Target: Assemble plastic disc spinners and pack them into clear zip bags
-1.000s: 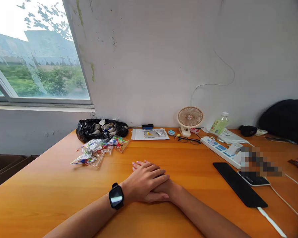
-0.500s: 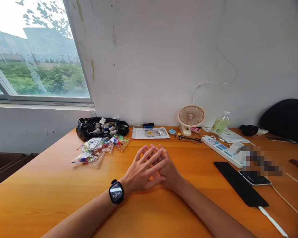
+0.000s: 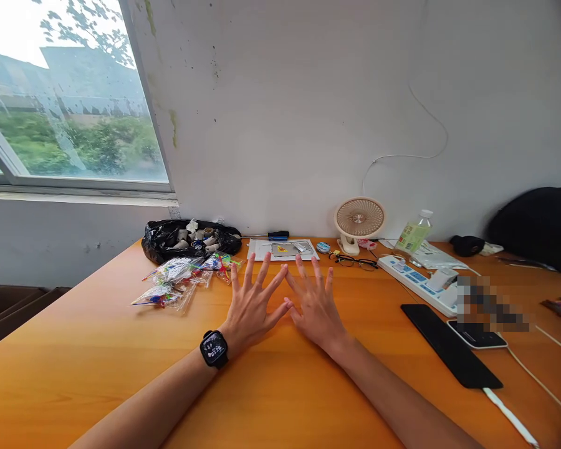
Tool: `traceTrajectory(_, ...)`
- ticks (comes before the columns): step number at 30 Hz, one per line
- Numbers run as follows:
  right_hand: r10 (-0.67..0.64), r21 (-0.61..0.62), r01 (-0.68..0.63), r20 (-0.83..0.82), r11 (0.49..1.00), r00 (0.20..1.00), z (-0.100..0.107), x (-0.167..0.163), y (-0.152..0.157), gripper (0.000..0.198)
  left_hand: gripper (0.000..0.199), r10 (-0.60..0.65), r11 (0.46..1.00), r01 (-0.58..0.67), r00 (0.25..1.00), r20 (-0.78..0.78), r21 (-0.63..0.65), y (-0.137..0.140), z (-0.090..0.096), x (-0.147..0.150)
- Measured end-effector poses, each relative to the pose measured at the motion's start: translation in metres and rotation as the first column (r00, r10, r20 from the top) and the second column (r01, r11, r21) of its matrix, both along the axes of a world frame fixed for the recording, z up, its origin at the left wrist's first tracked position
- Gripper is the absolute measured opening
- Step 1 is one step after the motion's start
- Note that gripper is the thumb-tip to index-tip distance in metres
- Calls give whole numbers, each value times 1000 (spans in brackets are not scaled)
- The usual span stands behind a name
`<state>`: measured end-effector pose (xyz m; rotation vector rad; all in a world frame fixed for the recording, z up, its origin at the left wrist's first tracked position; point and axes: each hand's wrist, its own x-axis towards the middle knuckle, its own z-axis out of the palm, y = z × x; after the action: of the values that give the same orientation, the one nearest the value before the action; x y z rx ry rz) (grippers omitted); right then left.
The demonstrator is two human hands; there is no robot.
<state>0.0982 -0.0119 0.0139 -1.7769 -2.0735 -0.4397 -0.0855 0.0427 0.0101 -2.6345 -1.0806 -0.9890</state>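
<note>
My left hand (image 3: 251, 308) is open over the wooden table (image 3: 275, 399), fingers spread and back of the hand up, holding nothing. A black smartwatch (image 3: 214, 348) is on that wrist. Beside it, my right hand (image 3: 318, 308) is also open with spread fingers and nothing in it. The thumbs and index fingertips of both hands meet or nearly meet in the middle. Just beyond the hands lies a white sheet (image 3: 257, 251) with a flat grey piece (image 3: 284, 249) on it. Clear plastic bags (image 3: 168, 290) with colourful bits lie left of my left hand.
At the back stand a black plastic bag (image 3: 156, 240) of cardboard rolls, a screwdriver (image 3: 278, 236), a small fan (image 3: 359, 218) and glasses (image 3: 355, 262). On the right are a power strip (image 3: 416, 280), a bottle (image 3: 414, 236), a black mat (image 3: 449, 346), a phone (image 3: 479, 335) and a black bag (image 3: 537, 227).
My hands were overlapping with fingers crossed over each other. They have moved apart sideways and now lie side by side with fingers spread.
</note>
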Motion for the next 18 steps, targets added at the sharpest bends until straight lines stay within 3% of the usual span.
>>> traceTrajectory(8, -68, -35, 68, -16, 997, 998, -18, 8, 7, 81, 91, 128, 973, -129, 992, -14, -193, 25, -28, -11)
traceTrajectory(14, -59, -70, 58, -16, 996, 998, -21, 10, 8, 81, 78, 303, 931, -318, 947, -106, -182, 42, -29, -26)
traceTrajectory(18, -44, -109, 40, -37, 993, 998, -22, 11, 7, 78, 82, 313, 924, -336, 938, -147, -182, 41, -32, -23)
